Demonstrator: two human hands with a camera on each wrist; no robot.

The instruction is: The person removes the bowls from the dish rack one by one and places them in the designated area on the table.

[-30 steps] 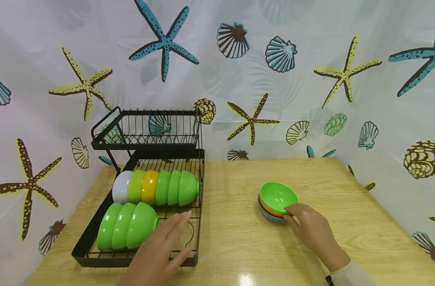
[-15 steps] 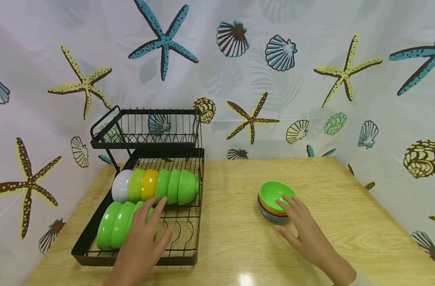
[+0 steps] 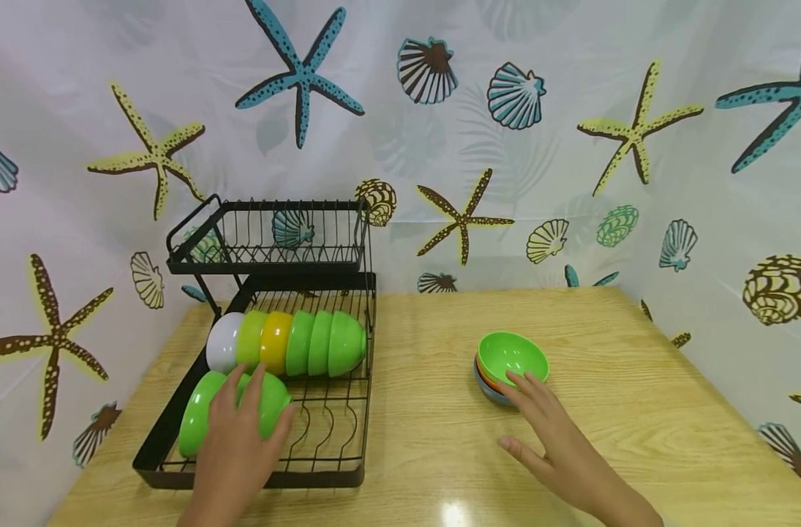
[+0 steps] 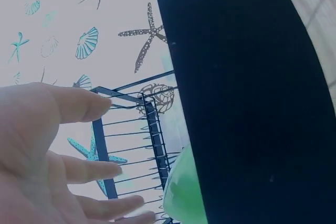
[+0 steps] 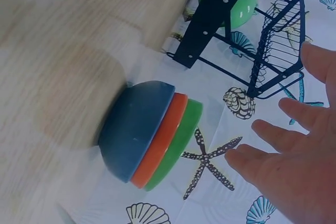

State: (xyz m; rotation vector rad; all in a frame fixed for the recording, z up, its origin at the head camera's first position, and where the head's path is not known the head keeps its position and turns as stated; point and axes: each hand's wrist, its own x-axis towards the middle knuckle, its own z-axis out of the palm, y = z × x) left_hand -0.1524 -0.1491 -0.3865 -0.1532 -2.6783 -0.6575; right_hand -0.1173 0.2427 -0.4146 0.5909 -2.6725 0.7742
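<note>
My left hand hovers with spread fingers over the front row of green bowls standing on edge in the black dish rack; whether it touches them I cannot tell. Behind them, a second row holds a white bowl, a yellow-green one, a yellow-orange one and green ones. To the right, my right hand is held with fingers spread beside a nested stack. In the right wrist view, the stack has a blue bowl, an orange one and a green one, apart from the fingers.
An upper rack tier stands above the back of the lower one. A wooden table carries the rack and the stack. A white curtain with starfish and shells hangs behind and at both sides.
My right hand has let go of the green bowl on the stack and drawn back slightly with fingers opened. My left hand has moved left, from the rack's front right part to the front green bowls.
</note>
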